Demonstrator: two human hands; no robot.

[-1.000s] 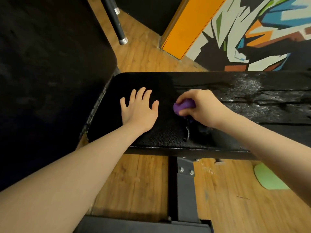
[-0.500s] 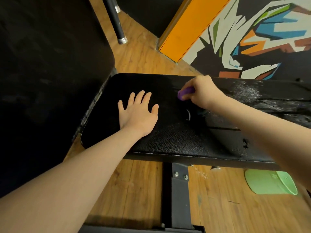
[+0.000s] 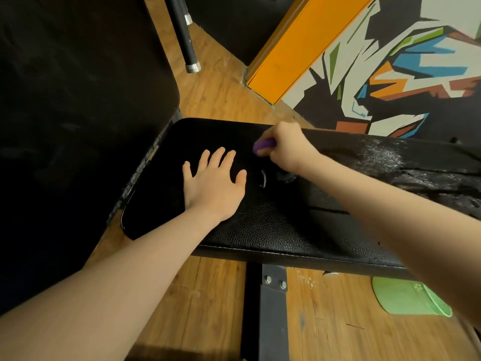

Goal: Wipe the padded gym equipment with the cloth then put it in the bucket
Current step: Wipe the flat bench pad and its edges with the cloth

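Right hand farther up pebbled black pad, fist on purple cloth; left hand splayed flat

Two bare arms of person in view, no sleeves visible up to frame edge. No watch, no bracelet, no rings, no gloves on either one. Left hand over bench: five fingers seen, nails short and plain, no polish. Right hand near far edge of bench: knuckles and wrist seen, fingertips hidden. Forearms smooth, without marks or tattoos.
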